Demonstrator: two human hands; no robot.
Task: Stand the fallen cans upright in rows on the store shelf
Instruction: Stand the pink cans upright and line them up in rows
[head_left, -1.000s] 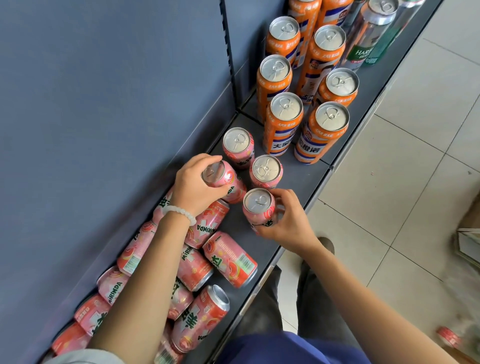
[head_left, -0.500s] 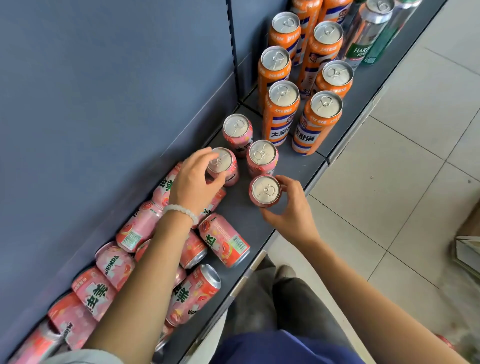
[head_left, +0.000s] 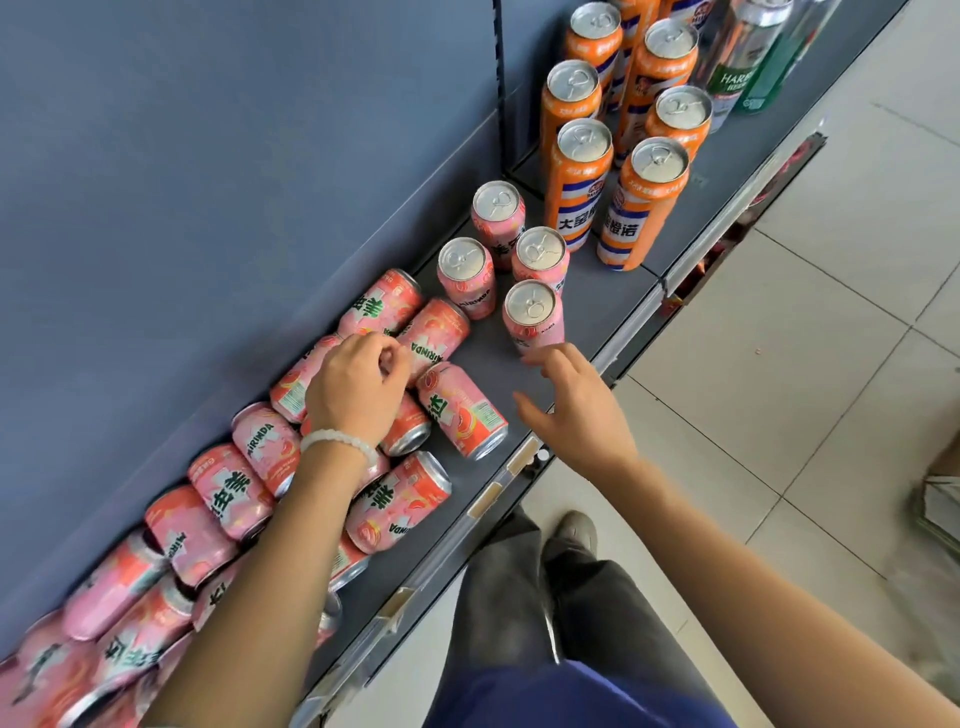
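Grey store shelf (head_left: 587, 312), blue backing. Four pink cans (head_left: 532, 317) upright at far end; fallen pink cans (head_left: 462, 410) heaped near-left. Left hand (head_left: 358, 384) curled onto the heap, grip unclear. Right hand (head_left: 576, 410) spread, empty.

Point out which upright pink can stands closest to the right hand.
The upright pink can nearest the shelf's front edge, just beyond the right hand; the other three stand farther back.

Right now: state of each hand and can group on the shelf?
Left hand: curled, reaching into the fallen cans.
Right hand: open, empty.
Standing pink cans: four, upright.
Fallen pink cans: lying on their sides, piled.
Orange cans: upright, in rows.
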